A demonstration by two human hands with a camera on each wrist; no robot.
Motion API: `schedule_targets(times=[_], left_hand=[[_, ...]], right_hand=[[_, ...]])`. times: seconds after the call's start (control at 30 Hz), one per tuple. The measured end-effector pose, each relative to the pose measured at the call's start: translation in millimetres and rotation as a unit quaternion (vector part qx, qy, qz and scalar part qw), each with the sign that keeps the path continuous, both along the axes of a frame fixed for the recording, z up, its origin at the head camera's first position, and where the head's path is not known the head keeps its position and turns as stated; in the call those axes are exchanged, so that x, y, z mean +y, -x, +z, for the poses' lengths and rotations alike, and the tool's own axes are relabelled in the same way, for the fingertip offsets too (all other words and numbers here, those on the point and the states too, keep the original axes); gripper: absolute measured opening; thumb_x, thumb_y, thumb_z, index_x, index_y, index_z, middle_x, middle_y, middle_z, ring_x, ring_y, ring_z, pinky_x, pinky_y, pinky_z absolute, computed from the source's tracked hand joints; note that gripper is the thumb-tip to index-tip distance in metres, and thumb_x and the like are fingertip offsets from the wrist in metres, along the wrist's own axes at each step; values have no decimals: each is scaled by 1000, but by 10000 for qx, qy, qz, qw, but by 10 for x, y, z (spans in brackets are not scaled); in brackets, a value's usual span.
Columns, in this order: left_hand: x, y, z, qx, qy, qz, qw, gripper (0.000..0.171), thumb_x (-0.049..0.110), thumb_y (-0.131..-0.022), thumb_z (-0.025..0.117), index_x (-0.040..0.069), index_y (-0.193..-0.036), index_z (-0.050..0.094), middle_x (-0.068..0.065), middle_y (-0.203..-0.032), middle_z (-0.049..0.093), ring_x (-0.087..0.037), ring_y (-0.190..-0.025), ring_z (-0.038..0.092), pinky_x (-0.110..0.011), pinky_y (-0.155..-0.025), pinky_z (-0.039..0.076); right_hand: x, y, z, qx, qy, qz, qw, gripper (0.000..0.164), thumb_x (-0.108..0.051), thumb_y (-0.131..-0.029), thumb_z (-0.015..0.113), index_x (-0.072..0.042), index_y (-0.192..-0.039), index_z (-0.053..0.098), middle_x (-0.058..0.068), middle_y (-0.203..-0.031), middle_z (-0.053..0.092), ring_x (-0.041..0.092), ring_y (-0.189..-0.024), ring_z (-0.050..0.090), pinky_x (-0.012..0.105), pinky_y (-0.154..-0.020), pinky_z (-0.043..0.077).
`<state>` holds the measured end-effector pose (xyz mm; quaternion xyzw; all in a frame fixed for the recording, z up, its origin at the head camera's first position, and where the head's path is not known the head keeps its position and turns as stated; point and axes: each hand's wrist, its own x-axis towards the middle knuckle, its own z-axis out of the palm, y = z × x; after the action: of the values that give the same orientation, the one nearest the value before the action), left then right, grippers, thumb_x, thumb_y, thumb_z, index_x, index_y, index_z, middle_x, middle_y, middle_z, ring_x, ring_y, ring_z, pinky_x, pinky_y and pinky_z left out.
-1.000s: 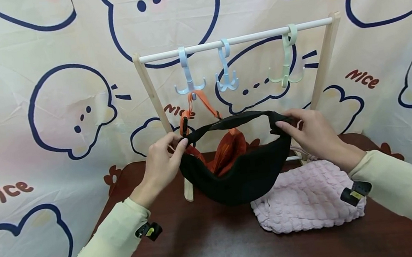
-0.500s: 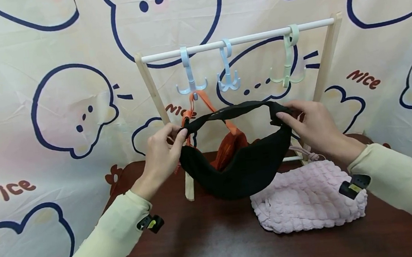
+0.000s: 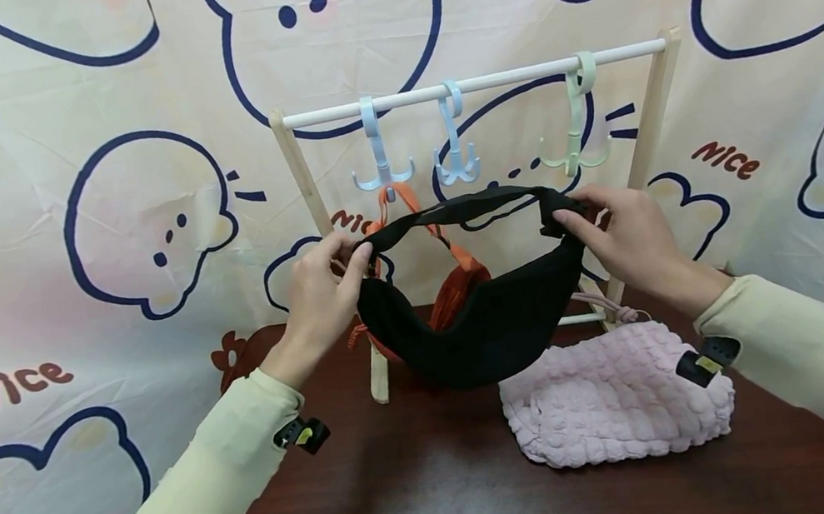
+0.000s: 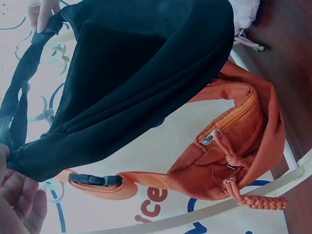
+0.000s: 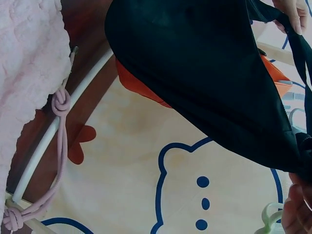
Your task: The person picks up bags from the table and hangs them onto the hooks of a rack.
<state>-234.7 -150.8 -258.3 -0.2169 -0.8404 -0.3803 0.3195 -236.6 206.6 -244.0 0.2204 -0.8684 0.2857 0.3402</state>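
From the head view, the black bag (image 3: 476, 330) hangs in the air in front of the rack (image 3: 472, 80), its strap just below the middle blue hook (image 3: 456, 156) and not yet on it. The left hand (image 3: 321, 287) and right hand (image 3: 625, 239) each pinch a strap end. The orange bag (image 3: 461, 289) already hangs from the left hook; the pink bag (image 3: 615, 399) lies on the table below the rack.

The left wrist view adds the orange bag's zipper pull (image 4: 208, 139) and buckle (image 4: 95, 180).

The right wrist view shows the pink bag's knotted cord (image 5: 59, 105) against the rack's lower bar.
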Motion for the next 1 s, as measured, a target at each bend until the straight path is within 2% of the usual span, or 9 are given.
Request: schedule_targets(times=[0.33,0.53,1.0], left_hand=[[-27,34,73,112,-162,110,9997,20,21,-102,62,2,-98,68,-11,-81,63,-18,-76,57,-21,-66,46],[-9,39,144,147,-238,92,9996,20,21,-101,62,1,-100,68,-11,-82,66,-17,-73,57,-20,-65,45],[35,65,316,344,-390,217,9984,21,19,-101,62,-1,-97,69,-14,-81,68,-18,-70,56,-19,-65,44]], right_hand=[[-38,34,89,187,40,-14,9998,22,-16,-96,70,-3,-113,73,15,-88,74,3,-68,50,8,-62,37],[-56,57,123,359,66,-45,9993,21,-15,-96,70,-3,-113,73,13,-86,73,4,-70,51,10,-63,38],[-82,93,209,415,119,-106,9990,22,-17,-98,67,-1,-112,72,14,-88,73,-3,-77,50,9,-66,40]])
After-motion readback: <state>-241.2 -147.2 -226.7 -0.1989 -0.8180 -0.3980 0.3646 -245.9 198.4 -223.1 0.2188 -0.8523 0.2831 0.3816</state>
